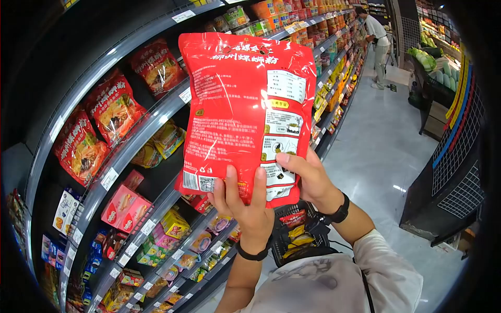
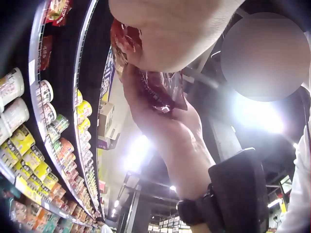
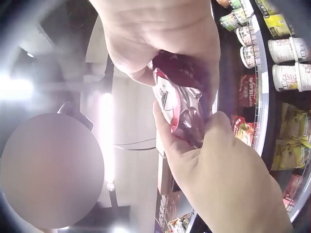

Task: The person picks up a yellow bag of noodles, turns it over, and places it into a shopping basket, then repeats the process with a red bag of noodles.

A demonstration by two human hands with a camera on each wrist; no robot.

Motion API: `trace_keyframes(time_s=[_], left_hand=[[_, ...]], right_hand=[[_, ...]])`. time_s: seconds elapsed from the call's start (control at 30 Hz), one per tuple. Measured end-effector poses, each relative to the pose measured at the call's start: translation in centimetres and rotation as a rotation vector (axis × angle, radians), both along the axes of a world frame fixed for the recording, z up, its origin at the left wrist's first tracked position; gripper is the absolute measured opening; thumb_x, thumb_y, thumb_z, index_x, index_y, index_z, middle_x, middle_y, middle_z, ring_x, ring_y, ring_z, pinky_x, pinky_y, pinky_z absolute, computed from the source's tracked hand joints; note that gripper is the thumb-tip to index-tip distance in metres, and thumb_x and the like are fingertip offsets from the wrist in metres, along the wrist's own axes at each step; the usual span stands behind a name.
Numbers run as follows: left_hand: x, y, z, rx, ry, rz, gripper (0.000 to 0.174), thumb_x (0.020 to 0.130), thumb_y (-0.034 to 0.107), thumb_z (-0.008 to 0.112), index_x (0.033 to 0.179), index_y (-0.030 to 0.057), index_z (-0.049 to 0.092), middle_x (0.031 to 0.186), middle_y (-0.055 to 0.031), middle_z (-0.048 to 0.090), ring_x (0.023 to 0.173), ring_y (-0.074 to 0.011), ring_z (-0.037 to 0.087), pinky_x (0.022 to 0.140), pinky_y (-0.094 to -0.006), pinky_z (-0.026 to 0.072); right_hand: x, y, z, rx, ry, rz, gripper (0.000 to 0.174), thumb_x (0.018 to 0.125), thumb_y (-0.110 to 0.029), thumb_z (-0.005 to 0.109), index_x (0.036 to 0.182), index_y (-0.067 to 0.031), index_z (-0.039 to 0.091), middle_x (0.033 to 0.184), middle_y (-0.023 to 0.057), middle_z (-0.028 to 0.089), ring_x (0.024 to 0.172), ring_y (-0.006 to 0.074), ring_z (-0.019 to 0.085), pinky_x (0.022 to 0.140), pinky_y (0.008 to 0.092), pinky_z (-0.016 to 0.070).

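Note:
A red noodle packet (image 1: 229, 115) with white Chinese print and cooking pictures is held up in front of me in the head view, tilted slightly. My left hand (image 1: 244, 214) grips its bottom edge, several fingers lying up over the printed face. At the lower right corner, my right hand (image 1: 315, 180) holds the packet with the thumb on the printed face; its other fingers are hidden behind. The left wrist view shows the packet's crinkled edge (image 2: 158, 90) between both hands. From the right wrist, the shiny packet end (image 3: 182, 104) appears below the near palm.
Shelves (image 1: 109, 172) of packaged food curve along my left, with similar red packets (image 1: 115, 107) on an upper level. A black basket (image 1: 279, 250) holding packets stands below my hands. Far down the aisle is a person (image 1: 377, 39). A wire-mesh rack (image 1: 451, 167) stands on the right.

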State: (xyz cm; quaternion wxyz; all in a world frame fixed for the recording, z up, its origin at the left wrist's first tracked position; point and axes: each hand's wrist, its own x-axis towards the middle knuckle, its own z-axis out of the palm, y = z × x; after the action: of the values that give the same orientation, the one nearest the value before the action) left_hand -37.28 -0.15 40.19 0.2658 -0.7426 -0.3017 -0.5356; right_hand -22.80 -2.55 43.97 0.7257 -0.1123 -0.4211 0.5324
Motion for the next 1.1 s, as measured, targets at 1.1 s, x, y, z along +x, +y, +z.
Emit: trace_keyframes(time_s=[1.1], left_hand=[[-6.4, 2.9, 3.0, -0.769, -0.622, -0.867, 0.095, 0.085, 0.041, 0.074, 0.153, 0.0006, 0.022, 0.151, -0.0233, 0.036, 0.141, -0.0307, 0.037, 0.115, -0.0407, 0.0261]], right_hand=[[2.3, 1.6, -6.2, -0.040, -0.320, -0.082, 0.061, 0.081, -0.003, 0.067, 0.138, 0.0005, 0.044, 0.128, 0.0106, 0.060, 0.116, 0.0191, 0.058, 0.100, 0.0365, 0.0450]])
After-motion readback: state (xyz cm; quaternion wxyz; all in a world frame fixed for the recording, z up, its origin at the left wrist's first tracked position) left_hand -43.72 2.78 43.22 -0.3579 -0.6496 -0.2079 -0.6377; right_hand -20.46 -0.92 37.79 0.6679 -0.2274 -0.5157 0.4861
